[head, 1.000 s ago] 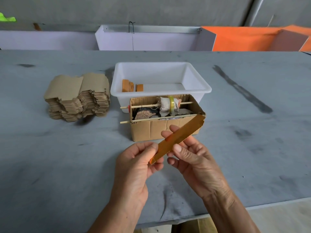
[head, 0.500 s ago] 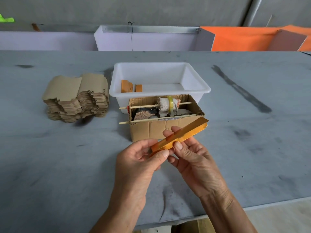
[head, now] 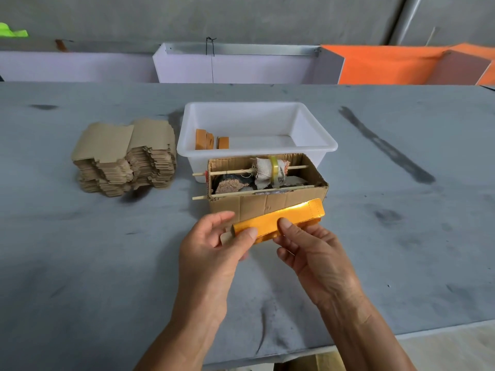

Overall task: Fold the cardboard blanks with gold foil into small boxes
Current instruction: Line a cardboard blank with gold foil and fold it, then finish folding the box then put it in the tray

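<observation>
A long gold-foil cardboard blank (head: 292,216) hangs above the table in front of me, its shiny face turned up. My left hand (head: 214,247) pinches its left end, where a plain brown flap sticks out. My right hand (head: 308,247) holds the blank's middle, thumb on top and fingers underneath. A tall stack of flat brown blanks (head: 126,156) lies on the table at the left. Three folded gold pieces (head: 211,142) stand inside the white plastic tub (head: 313,129).
An open cardboard box (head: 267,203) with two wooden sticks, a cloth-wrapped tape roll and scraps sits just behind my hands, against the tub. The grey table (head: 80,263) has dark smudges. White and orange bins line the far edge.
The blank has turned from nearly edge-on to foil face up and lowered toward level. My left hand shifted along its left end; my right thumb now lies on top.
</observation>
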Motion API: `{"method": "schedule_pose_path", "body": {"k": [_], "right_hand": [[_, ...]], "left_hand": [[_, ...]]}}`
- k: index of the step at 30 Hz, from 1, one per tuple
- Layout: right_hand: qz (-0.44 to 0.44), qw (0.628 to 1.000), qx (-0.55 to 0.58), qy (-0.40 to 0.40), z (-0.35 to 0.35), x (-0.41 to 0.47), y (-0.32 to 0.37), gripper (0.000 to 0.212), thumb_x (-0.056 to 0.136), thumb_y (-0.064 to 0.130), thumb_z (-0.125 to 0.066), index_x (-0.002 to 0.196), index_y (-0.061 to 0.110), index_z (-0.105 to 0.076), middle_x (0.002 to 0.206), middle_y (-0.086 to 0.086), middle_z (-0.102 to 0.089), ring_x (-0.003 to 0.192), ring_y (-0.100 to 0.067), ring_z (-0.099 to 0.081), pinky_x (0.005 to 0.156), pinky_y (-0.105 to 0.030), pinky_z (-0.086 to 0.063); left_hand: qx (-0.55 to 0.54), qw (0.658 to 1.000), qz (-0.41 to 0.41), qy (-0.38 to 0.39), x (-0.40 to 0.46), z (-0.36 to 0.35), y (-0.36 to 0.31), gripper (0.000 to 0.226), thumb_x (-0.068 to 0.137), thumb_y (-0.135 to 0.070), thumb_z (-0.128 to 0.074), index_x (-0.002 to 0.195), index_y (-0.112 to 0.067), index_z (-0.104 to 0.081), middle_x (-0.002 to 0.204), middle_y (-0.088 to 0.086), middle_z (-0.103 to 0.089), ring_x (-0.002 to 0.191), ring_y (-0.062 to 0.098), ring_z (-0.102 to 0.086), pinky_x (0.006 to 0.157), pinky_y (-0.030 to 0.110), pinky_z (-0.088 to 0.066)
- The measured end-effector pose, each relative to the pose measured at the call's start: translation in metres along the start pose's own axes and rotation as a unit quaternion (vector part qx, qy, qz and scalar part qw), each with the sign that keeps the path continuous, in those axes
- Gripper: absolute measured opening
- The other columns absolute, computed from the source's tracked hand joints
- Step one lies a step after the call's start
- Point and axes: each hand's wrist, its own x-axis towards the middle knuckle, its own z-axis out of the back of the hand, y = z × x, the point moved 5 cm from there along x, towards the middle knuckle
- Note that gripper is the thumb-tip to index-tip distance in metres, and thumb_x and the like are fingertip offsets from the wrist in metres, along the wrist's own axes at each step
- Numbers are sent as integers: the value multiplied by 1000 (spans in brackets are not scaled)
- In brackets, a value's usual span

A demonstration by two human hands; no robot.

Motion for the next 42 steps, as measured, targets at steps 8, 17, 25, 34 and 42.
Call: {"method": "schedule_pose_path", "body": {"k": [8,17,25,34,42], "right_hand": [[8,999,-26,-24,-12,6,8,7,58,16,-75,62,13,-71,61,-5,-68,52,-11,-62,48,-18,-48],[-1,998,-41,44,-52,16,33,15,63,20,-75,74,12,-69,73,-7,-70,64,-13,-65,53,-20,-51],[48,984,-170,37,-95,52,67,13,86,8,-65,73,8,-64,58,-1,-67,53,-8,-61,48,-18,-48],[27,969,-237,57,-141,137,92,16,90,5,-61,75,10,-60,61,-1,-68,53,-11,-64,47,-20,-49],[-56,920,-386,-25,-135,234,87,9,85,4,-67,93,1,-62,71,-9,-62,54,-14,-58,36,-20,-43]], "left_hand": [[-22,999,20,-31,13,6,-8,20,74,10,-70,88,-2,-63,60,3,-70,47,14,-64,47,21,-53],[-83,994,-15,-75,33,7,-36,14,77,10,-67,80,-4,-64,64,7,-72,56,17,-69,47,21,-53],[-127,989,44,-68,69,-1,-48,3,82,-4,-65,79,-5,-65,70,14,-72,58,24,-70,50,28,-56],[-143,983,92,-72,135,-7,-62,5,84,-10,-66,85,-6,-63,79,14,-72,64,24,-72,49,28,-56],[-39,988,22,-145,153,11,-56,9,89,-9,-61,96,-14,-66,78,-1,-73,74,16,-71,54,21,-52]]}}
